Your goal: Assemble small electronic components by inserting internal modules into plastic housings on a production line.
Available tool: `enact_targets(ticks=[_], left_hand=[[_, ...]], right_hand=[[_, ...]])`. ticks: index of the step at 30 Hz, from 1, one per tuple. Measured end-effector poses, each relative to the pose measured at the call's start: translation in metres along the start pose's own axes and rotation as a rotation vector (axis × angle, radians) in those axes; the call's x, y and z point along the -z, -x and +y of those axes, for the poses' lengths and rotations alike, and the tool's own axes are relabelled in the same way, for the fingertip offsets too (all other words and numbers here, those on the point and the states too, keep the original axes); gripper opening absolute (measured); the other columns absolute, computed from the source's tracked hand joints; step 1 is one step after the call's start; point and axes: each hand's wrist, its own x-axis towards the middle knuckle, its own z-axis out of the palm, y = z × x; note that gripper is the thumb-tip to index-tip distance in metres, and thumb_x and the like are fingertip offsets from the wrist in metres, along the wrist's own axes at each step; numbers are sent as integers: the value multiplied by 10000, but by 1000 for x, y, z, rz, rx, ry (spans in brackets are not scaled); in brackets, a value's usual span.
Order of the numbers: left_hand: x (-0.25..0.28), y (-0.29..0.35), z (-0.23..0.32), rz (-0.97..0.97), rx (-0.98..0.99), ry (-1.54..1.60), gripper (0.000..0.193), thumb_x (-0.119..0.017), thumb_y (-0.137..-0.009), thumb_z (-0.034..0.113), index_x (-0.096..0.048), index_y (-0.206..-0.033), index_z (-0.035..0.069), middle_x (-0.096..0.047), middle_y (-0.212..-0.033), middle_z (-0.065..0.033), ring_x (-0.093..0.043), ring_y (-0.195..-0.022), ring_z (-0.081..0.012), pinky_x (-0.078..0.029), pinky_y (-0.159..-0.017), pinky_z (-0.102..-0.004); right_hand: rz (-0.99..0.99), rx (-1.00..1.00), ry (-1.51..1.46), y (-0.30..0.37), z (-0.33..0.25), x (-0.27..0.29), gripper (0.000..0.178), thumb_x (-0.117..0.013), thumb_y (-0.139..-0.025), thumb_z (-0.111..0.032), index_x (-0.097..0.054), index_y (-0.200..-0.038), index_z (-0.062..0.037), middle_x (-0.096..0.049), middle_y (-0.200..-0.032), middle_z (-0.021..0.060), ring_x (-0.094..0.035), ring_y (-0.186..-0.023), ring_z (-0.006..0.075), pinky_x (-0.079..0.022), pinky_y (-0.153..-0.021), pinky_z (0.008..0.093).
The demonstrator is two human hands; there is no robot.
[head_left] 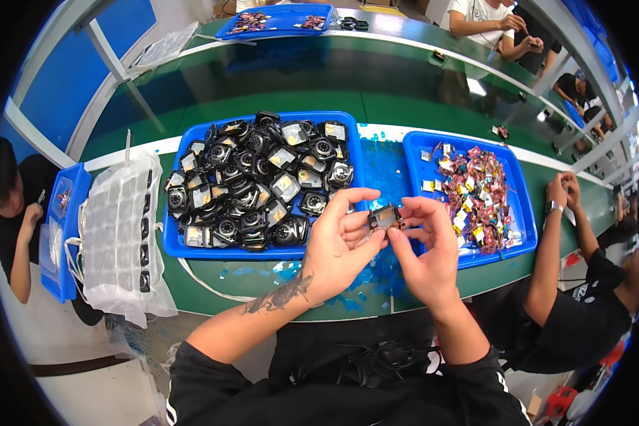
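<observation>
Between my two hands is a small black watch case (pixel 385 216) with a pale rectangular inner face showing. The thumb and fingers of my left hand (pixel 342 245) close on its left side. My right hand (pixel 427 248) pinches its right edge with thumb and fingertips. To the left, a blue tray (pixel 172 238) is heaped with black watch cases (pixel 252 167), some showing round backs, others pale rectangular insides. At the right stands a second blue tray (pixel 522 206) holding a pile of small red, yellow and white parts (pixel 476 195), whose exact kind I cannot make out.
Bits of blue film (pixel 362 284) litter the green table (pixel 227 280). White compartment trays (pixel 117 234) in plastic stand at the left. Another blue tray (pixel 280 28) lies across the conveyor. Co-workers sit left, right (pixel 582 312) and at the far side (pixel 486 25).
</observation>
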Motion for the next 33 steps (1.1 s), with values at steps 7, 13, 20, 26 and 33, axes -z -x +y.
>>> enact_targets(ticks=[7,13,20,26,33], left_hand=[[6,-1,1,-21,-33,-88,456,-574,-894,-59,-383,-1295,46,-610,-1210,-164,-628,-1046,-145,-555,-848,-279],[5,0,6,207,-185,-298,722,-633,-867,-12,-204,-1444,60,-500,-1341,-190,-644,-1024,-215,-536,-786,-276],[6,2,-10,9,-815,-921,599,-712,-785,16,-427,-1311,-15,-606,-1177,-191,-673,-926,-285,-578,-701,-330],[-6,3,-7,-102,-890,-1003,571,-715,-764,18,-465,-1276,-15,-630,-1072,-184,-663,-869,-318,-571,-671,-347],[4,5,-5,14,-917,-1022,532,-717,-709,-23,-499,-1195,-33,-643,-1062,-188,-643,-883,-335,-543,-729,-387]], right_hand=[[-200,-27,-3,-21,-12,7,414,-672,-806,82,-520,-1179,-12,-559,-932,30,-570,-860,90,-480,-767,224],[-365,-125,-32,-128,3,5,448,-724,-791,-19,-507,-1182,8,-625,-777,21,-608,-724,93,-496,-700,251],[-155,-354,489,-259,132,20,506,-840,-620,-29,-578,-1051,19,-659,-807,118,-622,-668,160,-494,-605,271],[-63,7,728,-246,104,28,326,-784,-704,-197,-672,-964,-33,-681,-906,140,-670,-858,282,-531,-771,376],[-620,454,706,-147,31,-67,404,-729,-808,-317,-578,-1040,-23,-630,-931,183,-640,-881,373,-513,-744,460]])
